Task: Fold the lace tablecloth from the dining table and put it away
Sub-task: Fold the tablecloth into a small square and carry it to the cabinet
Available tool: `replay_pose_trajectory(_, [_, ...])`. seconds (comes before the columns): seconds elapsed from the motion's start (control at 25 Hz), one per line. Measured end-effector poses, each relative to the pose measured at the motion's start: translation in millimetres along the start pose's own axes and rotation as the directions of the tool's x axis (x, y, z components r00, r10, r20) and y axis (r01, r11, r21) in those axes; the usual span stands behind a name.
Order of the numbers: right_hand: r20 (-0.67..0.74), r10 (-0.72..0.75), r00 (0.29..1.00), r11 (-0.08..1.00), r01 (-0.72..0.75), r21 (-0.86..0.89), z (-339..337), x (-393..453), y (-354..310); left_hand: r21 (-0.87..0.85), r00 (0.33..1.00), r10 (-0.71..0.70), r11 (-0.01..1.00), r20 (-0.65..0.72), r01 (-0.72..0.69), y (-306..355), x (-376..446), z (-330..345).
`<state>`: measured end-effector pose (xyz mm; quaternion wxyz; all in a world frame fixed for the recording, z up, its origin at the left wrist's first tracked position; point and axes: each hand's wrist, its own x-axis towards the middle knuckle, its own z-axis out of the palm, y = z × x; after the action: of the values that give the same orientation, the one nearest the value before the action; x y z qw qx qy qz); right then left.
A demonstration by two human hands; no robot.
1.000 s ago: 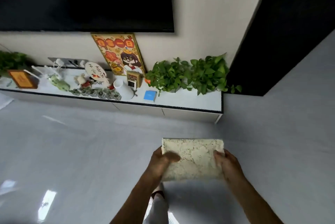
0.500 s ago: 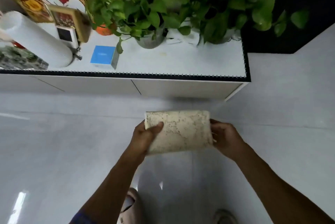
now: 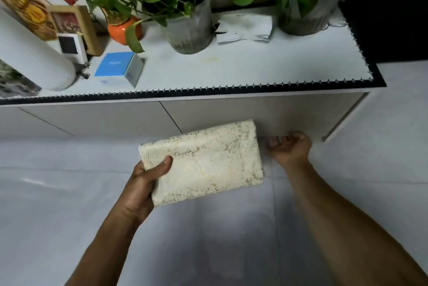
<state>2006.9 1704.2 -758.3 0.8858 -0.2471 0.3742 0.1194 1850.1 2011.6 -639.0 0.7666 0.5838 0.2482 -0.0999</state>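
Observation:
The cream lace tablecloth (image 3: pixel 208 160) is folded into a thick rectangle and held flat in front of a low white cabinet (image 3: pixel 266 112). My left hand (image 3: pixel 146 183) grips its near left corner, thumb on top. My right hand (image 3: pixel 289 149) is off the cloth, just to its right, fingers curled and spread with nothing in them, close to the cabinet's front panel near the floor.
On the cabinet top stand two glass vases of green plants (image 3: pixel 190 28), an orange pot (image 3: pixel 120 31), a blue box (image 3: pixel 118 68), a white cylinder (image 3: pixel 34 61), a small screen device (image 3: pixel 71 46), a wooden frame and a crumpled paper (image 3: pixel 245 28). Grey tiled floor (image 3: pixel 58 193) lies below.
I have come closer to the cabinet. My right hand has let go of the folded cloth and moved right toward the cabinet front; the left hand alone holds it.

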Motion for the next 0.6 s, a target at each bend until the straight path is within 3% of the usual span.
replay_pose_trajectory(0.12, [-0.104, 0.085, 0.991, 0.964, -0.108, -0.242, -0.6, -6.8, 4.1, -0.014, 0.997, 0.069, 0.997, -0.031, -0.069, 5.3, -13.7, -13.9])
replay_pose_trajectory(0.2, [-0.181, 0.169, 0.969, 0.851, -0.236, -0.47, -17.0, -40.7, 7.1, -0.05, 0.993, 0.115, 0.992, -0.017, -0.116, 23.1, -18.4, -10.3])
replay_pose_trajectory(0.24, [-0.188, 0.095, 0.978, 0.762, -0.193, -0.618, -28.1, -67.3, 6.9, -0.061, 0.99, 0.138, 0.989, 0.008, -0.137, 35.4, -16.8, -3.1])
replay_pose_trajectory(0.28, [-0.152, -0.108, 0.982, 0.655, -0.045, -0.754, -38.7, -97.4, 4.6, -0.06, 0.986, 0.16, 0.986, 0.033, -0.158, 50.8, -13.8, 8.1])
replay_pose_trajectory(0.32, [-0.02, -0.375, 0.927, 0.537, 0.199, -0.82, -48.0, -125.9, -0.2, -0.052, 0.982, 0.181, 0.983, 0.055, -0.178, 64.6, -9.3, 22.4])
replay_pose_trajectory(0.36, [0.183, -0.579, 0.794, 0.363, 0.453, -0.814, -49.0, -150.0, -7.5, -0.034, 0.976, 0.203, 0.979, 0.075, -0.201, 76.8, -0.9, 38.8])
replay_pose_trajectory(0.4, [0.411, -0.674, 0.613, 0.086, 0.618, -0.781, -44.7, -163.9, -17.1, -0.016, 0.971, 0.222, 0.975, 0.093, -0.222, 85.2, 9.0, 56.8])
replay_pose_trajectory(0.44, [0.603, -0.64, 0.476, -0.201, 0.654, -0.73, -34.7, -172.1, -28.4, -0.001, 0.969, 0.222, 0.975, 0.107, -0.223, 88.7, 16.3, 75.4])
replay_pose_trajectory(0.48, [0.726, -0.528, 0.441, -0.411, 0.615, -0.673, -20.0, -176.1, -38.2, 0.007, 0.97, 0.211, 0.977, 0.117, -0.213, 89.4, 22.7, 91.3])
replay_pose_trajectory(0.52, [0.768, -0.417, 0.487, -0.55, 0.537, -0.64, -6.8, -177.5, -46.4, 0.013, 0.974, 0.187, 0.982, 0.126, -0.19, 87.5, 28.3, 102.8])
replay_pose_trajectory(0.6, [0.702, -0.293, 0.649, -0.662, 0.393, -0.639, 3.7, -173.7, -57.1, 0.029, 0.985, 0.111, 0.993, 0.13, -0.116, 78.3, 38.6, 112.8])
